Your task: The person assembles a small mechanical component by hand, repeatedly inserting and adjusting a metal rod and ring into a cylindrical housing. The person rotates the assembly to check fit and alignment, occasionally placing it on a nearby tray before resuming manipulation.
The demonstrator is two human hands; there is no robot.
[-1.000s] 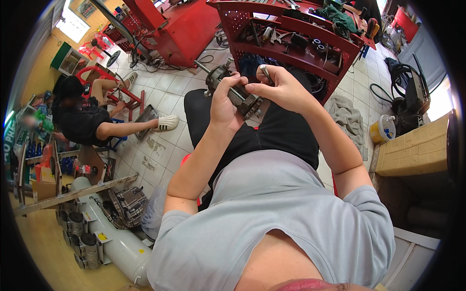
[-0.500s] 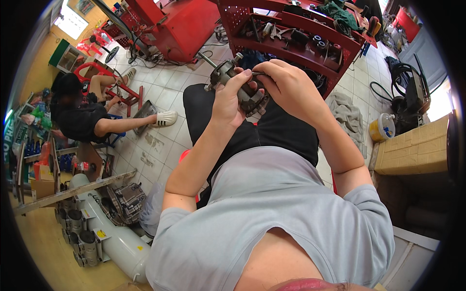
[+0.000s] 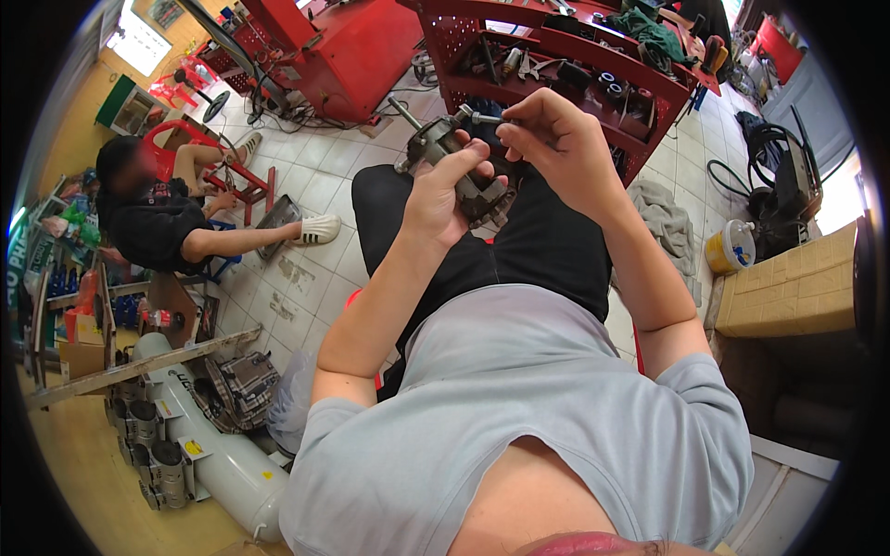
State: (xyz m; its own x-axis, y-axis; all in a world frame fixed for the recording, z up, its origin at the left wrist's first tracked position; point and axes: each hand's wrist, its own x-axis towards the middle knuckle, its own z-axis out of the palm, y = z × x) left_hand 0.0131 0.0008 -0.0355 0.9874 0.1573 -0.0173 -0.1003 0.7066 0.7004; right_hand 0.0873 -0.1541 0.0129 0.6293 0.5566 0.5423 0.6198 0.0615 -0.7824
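- Between both hands, above the lap, sits a dark metal part (image 3: 454, 171) (greasy-looking).
- Left hand (image 3: 440, 199) wraps around its body.
- Right hand (image 3: 547, 139) pinches the bolt (image 3: 484, 118) at its top.

I was viewing a repair workshop, red tool trolley (image 3: 593, 65) stocked with hand tools and sockets, red machine (image 3: 352, 46) on a tiled floor (image 3: 306, 185), white compressor tank (image 3: 222, 454), coiled hoses (image 3: 760, 167), a person seated (image 3: 167, 222) beside parts.
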